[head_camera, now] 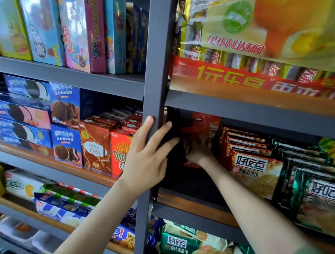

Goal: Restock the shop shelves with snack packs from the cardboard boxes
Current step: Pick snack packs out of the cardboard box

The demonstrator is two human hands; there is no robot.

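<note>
Snack pack [200,128] in red wrapping stands deep in the middle shelf bay just right of the grey upright post [156,68], upright or nearly so, blurred and partly in shadow. The right hand [197,150] reaches into that dark gap and lies against the lower part of the pack; its fingers are lost in blur and shade, so I cannot tell whether they are curled round the pack or only pressed to it. Just beside the hand, to the right, a row of red biscuit packs [255,170] stands one behind another, and further right a row of green biscuit packs [314,194] (same brand lettering, different colour). The left hand [147,157] rests on the post with its fingers straight and spread, thumb on the left face, the others across the front and right edge, holding nothing else. Left of the post, on the same level, stand a red Pocky box [119,153], brown wafer boxes [96,144] and stacked blue cookie boxes [21,119]. The shelf above on the right carries a large yellow bag [274,27] over a red banner strip [252,79]; more biscuit packs [191,248] lie on the shelf below.
</note>
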